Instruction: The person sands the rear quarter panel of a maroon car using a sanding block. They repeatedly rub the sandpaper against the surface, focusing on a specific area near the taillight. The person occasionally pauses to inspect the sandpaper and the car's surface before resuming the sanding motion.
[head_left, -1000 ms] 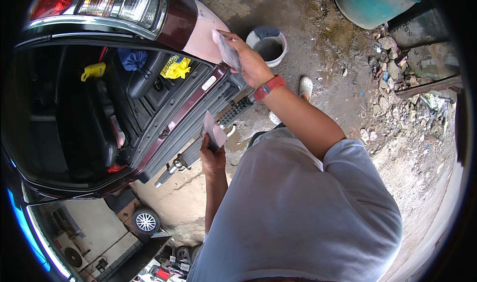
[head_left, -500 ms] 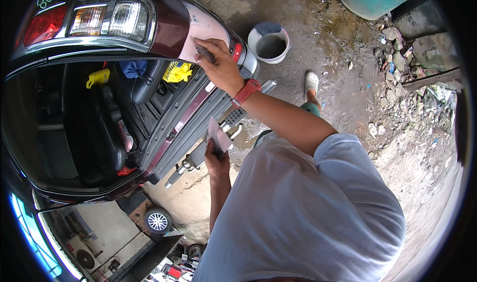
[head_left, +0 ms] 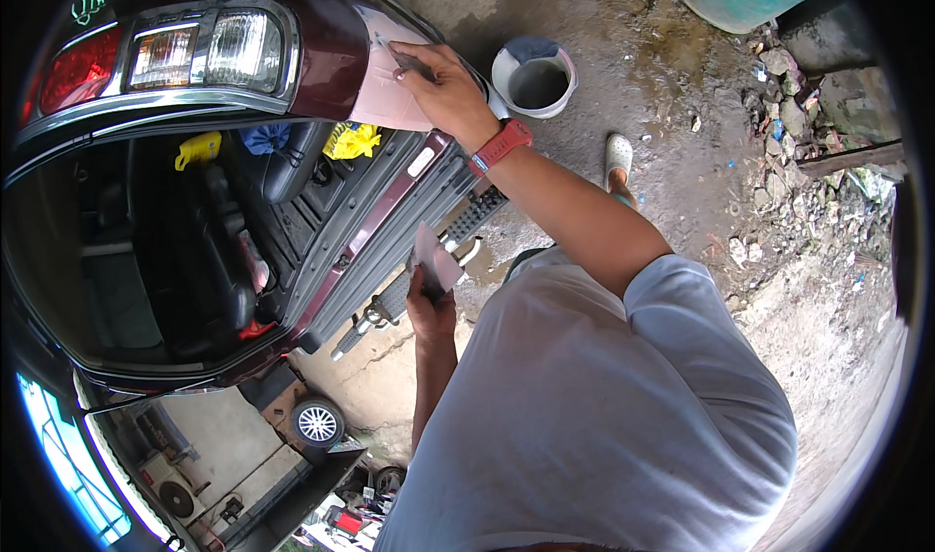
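Observation:
My right hand (head_left: 448, 87), with a red watch (head_left: 502, 147) on its wrist, pinches a dark grey flat piece (head_left: 413, 65) that looks like folded sandpaper. It rests at the pale pink patch (head_left: 383, 102) on the car's (head_left: 331, 60) dark maroon rear corner, beside the tail light (head_left: 245, 50). Lower down, in front of my white shirt, my left hand (head_left: 431, 311) grips a thin pinkish-grey sheet (head_left: 436, 263), held away from the car. What this sheet is made of is unclear.
Beyond the corner stands a white bucket (head_left: 539, 85) of greyish water, a dark cloth over its rim. The car's rear opening shows a black interior with yellow and blue bags (head_left: 353, 140). A step bar (head_left: 472, 219) juts below. Rubble (head_left: 779, 133) lies right; a wheel (head_left: 317, 423) stands lower left.
My right hand has moved farther up the pink patch with the grey piece, uncovering its lower part. My left hand holds the sheet in nearly the same place. The view has shifted slightly.

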The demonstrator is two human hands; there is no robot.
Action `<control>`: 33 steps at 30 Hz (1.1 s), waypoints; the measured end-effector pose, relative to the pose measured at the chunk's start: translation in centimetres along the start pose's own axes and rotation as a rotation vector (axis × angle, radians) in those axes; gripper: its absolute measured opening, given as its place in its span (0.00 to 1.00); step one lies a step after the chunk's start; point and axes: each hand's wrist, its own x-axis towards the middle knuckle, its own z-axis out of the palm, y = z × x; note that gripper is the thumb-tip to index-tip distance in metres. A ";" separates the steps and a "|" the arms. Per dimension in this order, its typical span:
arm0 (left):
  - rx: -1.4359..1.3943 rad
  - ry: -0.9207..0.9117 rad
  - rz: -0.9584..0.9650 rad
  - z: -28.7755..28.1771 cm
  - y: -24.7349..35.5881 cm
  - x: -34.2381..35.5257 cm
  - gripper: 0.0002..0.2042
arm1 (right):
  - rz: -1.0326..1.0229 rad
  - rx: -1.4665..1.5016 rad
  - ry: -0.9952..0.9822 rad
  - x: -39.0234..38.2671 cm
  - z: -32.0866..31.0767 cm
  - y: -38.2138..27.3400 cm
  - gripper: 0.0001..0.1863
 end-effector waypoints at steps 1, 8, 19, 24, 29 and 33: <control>0.004 0.007 -0.007 0.0 0.0 0.1 0.23 | -0.009 -0.015 -0.012 0.1 0.2 0.0 0.22; -0.052 0.052 0.008 0.4 0.1 -0.3 0.22 | -0.161 -0.018 0.041 -2.7 2.5 0.8 0.26; -0.096 0.025 -0.006 -2.2 0.2 0.5 0.18 | -0.299 -0.229 0.146 -7.9 6.7 1.9 0.32; -0.070 0.067 0.002 -1.9 0.2 0.3 0.20 | -0.401 -0.517 -0.179 -8.4 3.2 4.3 0.32; -0.091 0.041 0.014 -1.5 0.2 -0.3 0.20 | -0.687 -0.719 -0.183 -3.5 -2.5 6.5 0.29; -0.082 0.094 0.017 -1.6 -0.4 -0.4 0.20 | -0.938 -0.779 -0.294 0.6 -3.6 5.3 0.28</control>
